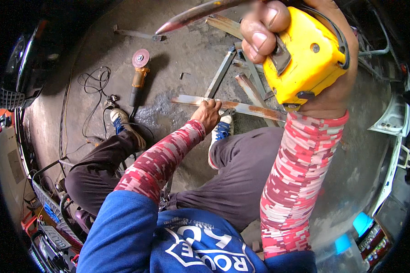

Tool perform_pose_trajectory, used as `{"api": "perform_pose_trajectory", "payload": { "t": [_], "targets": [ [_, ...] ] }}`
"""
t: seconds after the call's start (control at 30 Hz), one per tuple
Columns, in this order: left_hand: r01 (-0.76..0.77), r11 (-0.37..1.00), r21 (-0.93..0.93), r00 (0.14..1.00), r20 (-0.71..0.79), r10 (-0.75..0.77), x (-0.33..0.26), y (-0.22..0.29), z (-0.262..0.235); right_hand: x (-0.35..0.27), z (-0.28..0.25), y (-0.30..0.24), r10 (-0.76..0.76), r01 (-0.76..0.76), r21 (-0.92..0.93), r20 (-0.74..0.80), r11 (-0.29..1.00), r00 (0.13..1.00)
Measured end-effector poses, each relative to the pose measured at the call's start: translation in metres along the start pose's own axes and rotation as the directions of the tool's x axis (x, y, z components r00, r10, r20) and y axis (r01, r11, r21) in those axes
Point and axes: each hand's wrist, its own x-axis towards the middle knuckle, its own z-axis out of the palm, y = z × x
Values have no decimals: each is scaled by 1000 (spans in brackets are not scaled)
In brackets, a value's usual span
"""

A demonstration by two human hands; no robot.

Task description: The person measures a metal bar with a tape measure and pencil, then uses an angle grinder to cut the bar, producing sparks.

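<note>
The right hand (305, 54) grips a yellow tape measure (305, 57), fingers closed around it. The left hand (208, 113) presses a rusty metal bar (241, 107), fingers curled.

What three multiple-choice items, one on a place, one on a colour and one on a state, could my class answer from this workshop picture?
1. Where does the angle grinder lie?
A. on the concrete floor, left of the steel bars
B. on the person's lap
C. in the right hand

2. What colour is the tape measure case?
A. green
B. yellow
C. white

3. What is the left hand doing?
A. hanging free in the air
B. gripping the grinder
C. resting on the rusty flat bar

Answers:
1 A: the grinder lies on the floor, apart from both hands.
2 B: the case in the right hand is plainly yellow.
3 C: the fingers lie on the bar, which rests on the floor.
</note>
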Motion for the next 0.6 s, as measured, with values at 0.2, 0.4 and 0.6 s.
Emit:
{"api": "perform_pose_trajectory", "payload": {
  "t": [0.2, 0.4, 0.6],
  "targets": [
    [140, 964, 227, 990, -16, -141, -7, -5, 0, 4, 0, 2, -2, 2, -15, -19, 1000, 1000],
    [497, 811, -308, 862, 280, -422, -35, -24, -7, 10, -4, 5, 23, -22, -18, 33, 1000, 999],
    [612, 713, -343, 760, 505, -410, -65, -35, 16, 16, -8, 6, 7, -1, -67, 90, 998, 996]
  ]
}}
